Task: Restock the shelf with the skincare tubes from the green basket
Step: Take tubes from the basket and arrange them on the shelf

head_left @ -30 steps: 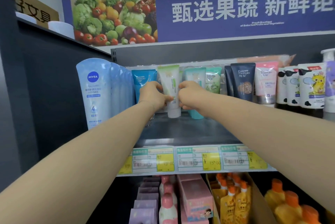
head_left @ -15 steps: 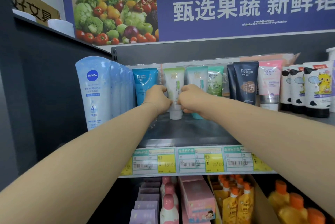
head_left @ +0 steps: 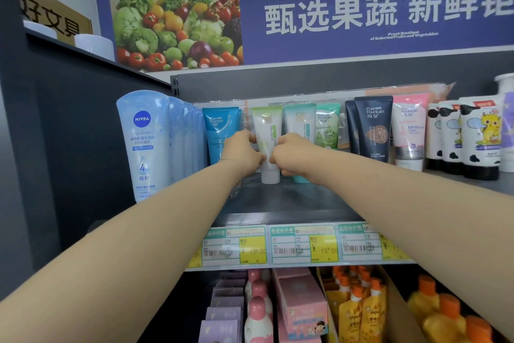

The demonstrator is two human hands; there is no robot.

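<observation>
Grip of left hand (head_left: 242,152), of right hand (head_left: 292,154), pinching one pale-green tube (head_left: 266,131), upright on shelf (head_left: 292,203)

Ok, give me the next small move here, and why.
Probably let go and withdraw: the pale green tube seems to stand upright, cap down on the shelf, between the blue tube and teal tube, with the left hand and right hand pinching it.
</observation>
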